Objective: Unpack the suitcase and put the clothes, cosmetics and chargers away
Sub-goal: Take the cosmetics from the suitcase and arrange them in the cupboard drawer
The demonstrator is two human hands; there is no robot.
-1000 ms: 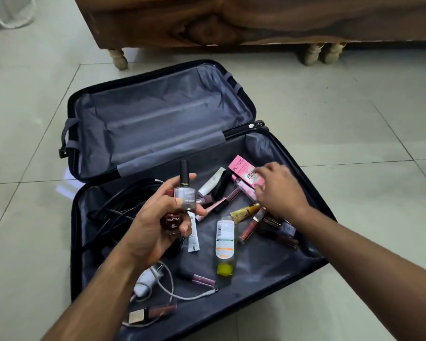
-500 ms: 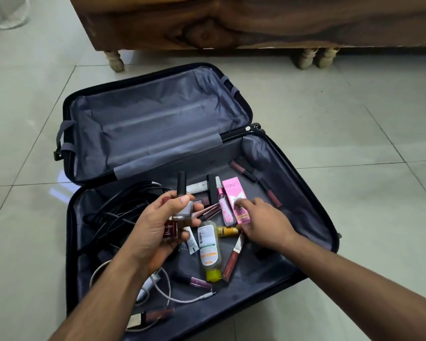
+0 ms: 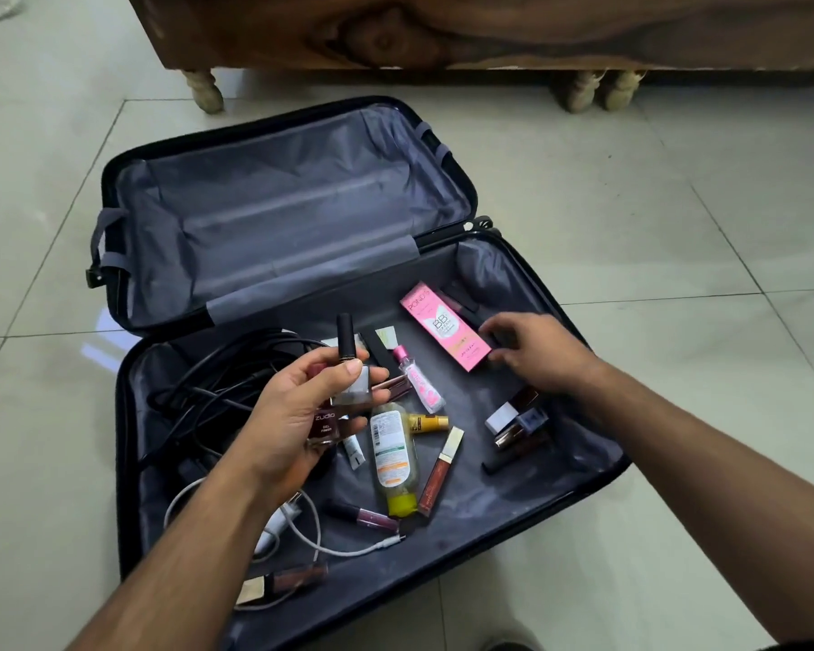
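Grey lining showed under a scatter of cosmetics as a person knelt over the open suitcase (image 3: 128, 415) on the tiled floor. Nearest, at seven o'clock, lay a white charger cable (image 3: 320, 547) and a dark cable bundle (image 3: 217, 387). The left hand (image 3: 301, 415) grasped two nail polish bottles (image 3: 344, 392), fingers curled round them. Beyond, at one o'clock, the right hand (image 3: 536, 354) hovered with curled fingers against the lower end of the pink box (image 3: 445, 326); whether it gripped anything could not be told. The box's long axis ran from eleven to five o'clock, its near end towards that hand, clearly the closer of the two. No clothes were visible.
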